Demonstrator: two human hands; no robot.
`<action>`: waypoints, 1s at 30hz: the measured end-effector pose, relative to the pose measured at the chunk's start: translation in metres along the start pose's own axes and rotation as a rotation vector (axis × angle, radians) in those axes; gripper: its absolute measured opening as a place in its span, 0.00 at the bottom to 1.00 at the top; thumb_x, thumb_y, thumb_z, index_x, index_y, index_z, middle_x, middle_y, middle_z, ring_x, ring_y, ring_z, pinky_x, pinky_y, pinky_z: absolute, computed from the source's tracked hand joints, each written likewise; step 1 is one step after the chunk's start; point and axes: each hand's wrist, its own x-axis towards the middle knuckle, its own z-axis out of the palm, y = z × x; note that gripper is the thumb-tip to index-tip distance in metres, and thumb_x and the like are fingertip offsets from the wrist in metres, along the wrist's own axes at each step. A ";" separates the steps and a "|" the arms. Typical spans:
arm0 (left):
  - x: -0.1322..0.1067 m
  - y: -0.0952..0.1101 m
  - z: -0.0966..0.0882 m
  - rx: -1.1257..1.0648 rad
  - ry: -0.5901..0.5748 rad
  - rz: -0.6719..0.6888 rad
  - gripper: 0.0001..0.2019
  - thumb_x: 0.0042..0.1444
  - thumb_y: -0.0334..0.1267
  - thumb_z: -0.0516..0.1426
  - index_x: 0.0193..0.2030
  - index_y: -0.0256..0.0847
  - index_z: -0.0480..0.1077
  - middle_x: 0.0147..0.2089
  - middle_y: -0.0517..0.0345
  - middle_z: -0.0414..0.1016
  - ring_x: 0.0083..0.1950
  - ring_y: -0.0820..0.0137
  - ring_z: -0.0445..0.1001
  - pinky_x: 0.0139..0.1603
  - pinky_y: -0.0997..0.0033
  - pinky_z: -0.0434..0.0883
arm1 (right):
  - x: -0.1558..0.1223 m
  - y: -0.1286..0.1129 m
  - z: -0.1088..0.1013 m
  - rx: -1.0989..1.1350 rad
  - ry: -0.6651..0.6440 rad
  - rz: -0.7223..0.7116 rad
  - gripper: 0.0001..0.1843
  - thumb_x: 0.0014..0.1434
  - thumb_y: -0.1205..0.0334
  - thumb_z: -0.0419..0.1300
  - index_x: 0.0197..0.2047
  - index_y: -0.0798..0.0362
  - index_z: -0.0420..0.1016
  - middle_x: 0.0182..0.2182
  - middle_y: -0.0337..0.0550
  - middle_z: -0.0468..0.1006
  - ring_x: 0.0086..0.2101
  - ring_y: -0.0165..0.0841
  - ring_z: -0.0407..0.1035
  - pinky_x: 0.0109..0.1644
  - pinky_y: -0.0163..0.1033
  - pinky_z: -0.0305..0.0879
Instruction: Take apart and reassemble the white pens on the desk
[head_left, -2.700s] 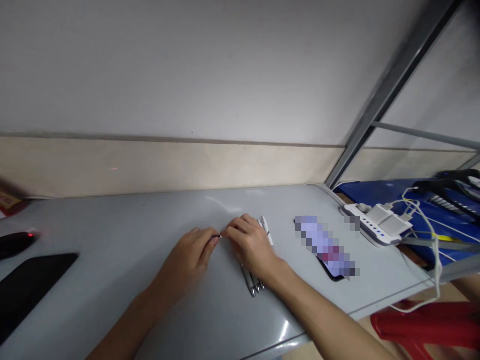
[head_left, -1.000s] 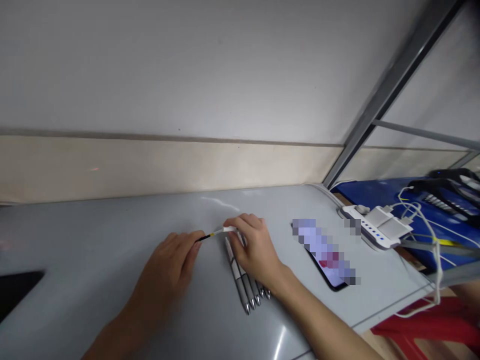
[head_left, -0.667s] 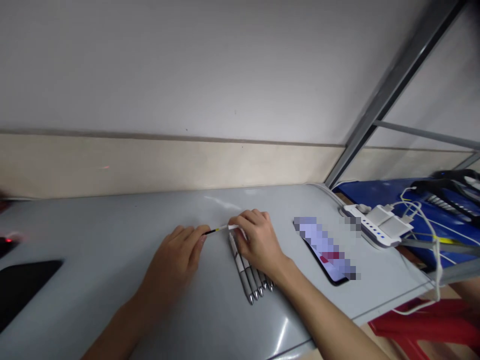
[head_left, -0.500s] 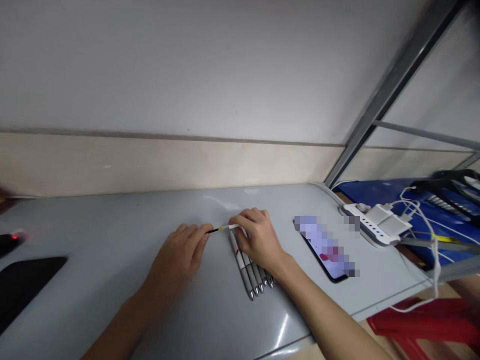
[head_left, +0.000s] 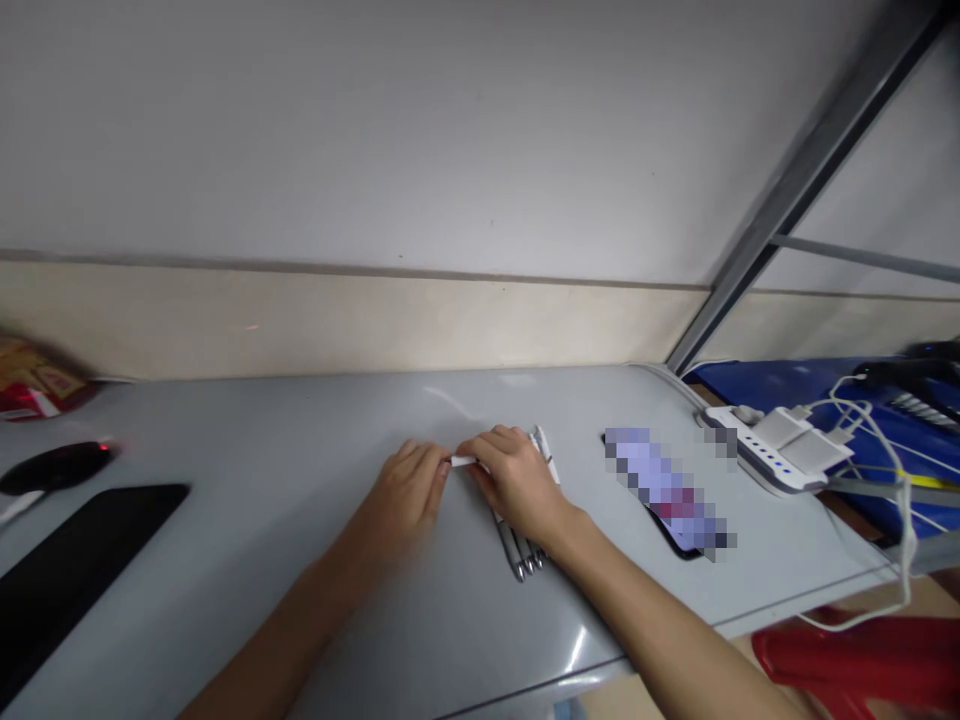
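Over the table, a white pen barrel [head_left: 464, 461] bridges the small gap between my hands. My right hand [head_left: 514, 475] is closed around it, fingers pinched, with most of the barrel hidden. My left hand [head_left: 411, 485] is closed at the barrel's left end, pinching the thin pen refill; only a dark bit shows at the fingertips. Beneath my right hand lies a row of grey-and-white pens [head_left: 517, 550], their silver tips toward me and their middles covered. A white pen end [head_left: 546, 450] shows just beyond that hand.
A lit phone [head_left: 660, 490] lies right of the pens. Behind it, a power strip [head_left: 772, 450] holds white chargers and cables. To the left are a black mouse [head_left: 56, 468], a black flat object [head_left: 90, 560] and a red packet [head_left: 37, 380]. A metal post [head_left: 742, 270] rises at right.
My left hand has moved right toward my right hand, and the refill visible between them has nearly vanished at the barrel's end. The view has swung slightly left.
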 end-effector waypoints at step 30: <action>0.002 -0.005 -0.006 -0.030 0.166 -0.011 0.11 0.57 0.42 0.57 0.45 0.42 0.65 0.46 0.54 0.71 0.48 0.65 0.68 0.49 0.62 0.66 | 0.001 -0.005 -0.005 -0.125 -0.100 0.028 0.12 0.68 0.65 0.47 0.45 0.54 0.71 0.36 0.43 0.75 0.35 0.32 0.66 0.40 0.38 0.49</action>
